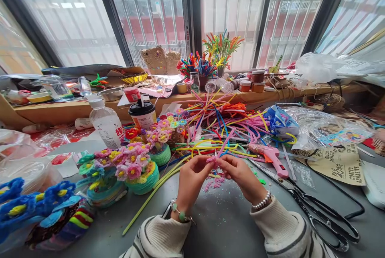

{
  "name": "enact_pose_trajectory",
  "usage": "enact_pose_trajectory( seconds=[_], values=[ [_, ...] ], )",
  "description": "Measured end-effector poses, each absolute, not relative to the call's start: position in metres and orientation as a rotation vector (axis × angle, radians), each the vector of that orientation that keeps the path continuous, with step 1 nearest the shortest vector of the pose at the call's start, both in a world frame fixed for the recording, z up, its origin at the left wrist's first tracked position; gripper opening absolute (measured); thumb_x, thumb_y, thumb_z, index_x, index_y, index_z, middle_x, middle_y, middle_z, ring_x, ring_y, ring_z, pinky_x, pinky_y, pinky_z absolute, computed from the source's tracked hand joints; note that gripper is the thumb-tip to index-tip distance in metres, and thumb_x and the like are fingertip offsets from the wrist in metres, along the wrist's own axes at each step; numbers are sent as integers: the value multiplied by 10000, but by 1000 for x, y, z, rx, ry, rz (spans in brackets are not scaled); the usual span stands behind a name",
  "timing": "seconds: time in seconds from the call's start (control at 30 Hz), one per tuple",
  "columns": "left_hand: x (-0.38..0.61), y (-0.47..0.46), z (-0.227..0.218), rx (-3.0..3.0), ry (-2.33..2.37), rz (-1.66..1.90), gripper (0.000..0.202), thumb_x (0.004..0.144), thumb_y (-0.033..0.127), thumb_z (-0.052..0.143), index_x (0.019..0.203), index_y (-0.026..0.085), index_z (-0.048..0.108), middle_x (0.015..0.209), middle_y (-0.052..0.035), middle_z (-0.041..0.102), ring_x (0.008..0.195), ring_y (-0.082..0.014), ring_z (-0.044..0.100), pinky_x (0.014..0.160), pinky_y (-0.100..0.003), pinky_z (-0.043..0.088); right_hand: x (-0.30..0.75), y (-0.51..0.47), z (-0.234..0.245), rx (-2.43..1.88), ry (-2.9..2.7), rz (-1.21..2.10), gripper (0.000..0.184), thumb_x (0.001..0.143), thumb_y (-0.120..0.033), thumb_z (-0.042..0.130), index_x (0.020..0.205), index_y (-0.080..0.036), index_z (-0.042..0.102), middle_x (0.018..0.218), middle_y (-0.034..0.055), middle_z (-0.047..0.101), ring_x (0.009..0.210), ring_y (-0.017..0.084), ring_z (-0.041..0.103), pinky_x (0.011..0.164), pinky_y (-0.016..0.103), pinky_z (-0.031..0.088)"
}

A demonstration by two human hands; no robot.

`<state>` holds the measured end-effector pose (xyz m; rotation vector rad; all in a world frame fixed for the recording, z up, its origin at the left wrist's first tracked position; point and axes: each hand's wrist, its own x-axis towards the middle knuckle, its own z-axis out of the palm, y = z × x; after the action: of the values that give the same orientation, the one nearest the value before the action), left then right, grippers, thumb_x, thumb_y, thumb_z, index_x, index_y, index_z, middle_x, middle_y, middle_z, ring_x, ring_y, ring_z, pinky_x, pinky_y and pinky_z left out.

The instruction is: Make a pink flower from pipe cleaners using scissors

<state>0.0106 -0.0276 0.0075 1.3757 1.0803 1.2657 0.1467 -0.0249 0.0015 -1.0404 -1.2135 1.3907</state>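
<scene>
1. Fingertips first: the left hand (191, 177) and right hand (240, 174) both pinch narrow on one pink pipe cleaner (215, 159), with the thumbs and forefingers nearly meeting. It sits just above the grey table (222, 230), dead centre in front of the person, its loose end poking up and away.
2. Gripping that close from both sides is, I'd guess, for control over a tiny bend.
3. Right under the hands are bits of pink fuzz (214, 182) on the table, too many to count.
4. Just to the right lie one pink glue gun (271, 156) and one pair of scissors (319, 208), handy for the right hand and probably left there on purpose.
5. To the left I count three coiled baskets of flowers (141, 171), parked out of the working spot.
6. Further back there's one tangled heap of pipe cleaners (216, 115), one clear bottle (106, 124) and one lidded cup (143, 114), all near but out of the hands' way.
</scene>
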Motion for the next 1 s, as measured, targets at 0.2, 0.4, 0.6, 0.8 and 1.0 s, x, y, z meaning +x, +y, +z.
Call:
enact_pose_trajectory(
  seconds=[0.2, 0.4, 0.6, 0.8, 1.0],
  values=[
    [11, -28, 13, 1135, 1009, 1196, 197, 603, 268, 652, 726, 122, 600, 692, -36, 633, 665, -145, 579, 613, -237, 459, 146, -25, 0, -1039, -1127, 1459, 276, 617, -414, 633, 684, -147, 608, 596, -35, 479, 496, 59, 308, 467, 209, 223],
    [13, -27, 15, 959, 995, 1236, 324, 541, 234, 701, 798, 141, 527, 559, 21, 592, 524, -101, 554, 539, -216, 434, 141, -26, -2, -933, -1045, 1532, 288, 586, -424, 650, 665, -153, 594, 555, -41, 436, 478, 64, 291, 461, 217, 218],
    [12, -23, 13, 815, 938, 1178, 405, 506, 197, 725, 770, 169, 419, 520, 62, 560, 500, -79, 540, 545, -204, 431, 135, -26, -8, -820, -922, 1577, 275, 578, -400, 670, 632, -162, 544, 506, -73, 342, 451, 54, 228, 449, 205, 205],
    [10, -21, 9, 841, 943, 1189, 383, 504, 217, 724, 714, 172, 407, 524, 68, 532, 510, -80, 536, 547, -207, 430, 131, -27, -6, -780, -833, 1647, 302, 551, -405, 691, 632, -172, 517, 515, -77, 339, 443, 50, 239, 440, 197, 206],
    [10, -19, 6, 956, 969, 1194, 309, 530, 275, 703, 721, 148, 496, 619, 26, 564, 531, -76, 527, 529, -199, 423, 138, -23, -7, -904, -878, 1560, 312, 612, -451, 629, 602, -167, 498, 467, -76, 369, 423, 52, 288, 430, 196, 225]
  ],
)
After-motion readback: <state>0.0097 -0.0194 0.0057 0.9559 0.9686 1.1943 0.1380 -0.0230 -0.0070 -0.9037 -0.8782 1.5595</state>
